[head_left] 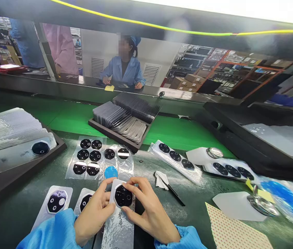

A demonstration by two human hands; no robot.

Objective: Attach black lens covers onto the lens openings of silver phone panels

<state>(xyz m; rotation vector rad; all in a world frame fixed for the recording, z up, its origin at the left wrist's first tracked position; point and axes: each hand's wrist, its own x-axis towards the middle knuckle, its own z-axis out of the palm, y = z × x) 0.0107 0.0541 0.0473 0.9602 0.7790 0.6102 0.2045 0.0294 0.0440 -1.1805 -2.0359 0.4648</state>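
Observation:
A silver phone back cover (pixel 118 224) with a black octagonal camera lens (pixel 123 196) lies at the bench's near edge. My left hand (pixel 92 214) grips its left side, thumb by the lens. My right hand (pixel 146 207) presses fingers on the lens's top and right edge. Two more covers (pixel 54 202) with lenses lie just left. A clear sheet of black lens pieces (pixel 89 157) and a blue round tab (pixel 110 172) lie just beyond my hands.
A black tray of stacked covers (pixel 14 145) stands left. A tray of grey film sheets (pixel 125 119) sits on the green belt. Lens strips (pixel 175 157), a black pen (pixel 173 193), a metal disc (pixel 214 152) and dotted paper (pixel 234 231) lie right. A person in blue sits opposite.

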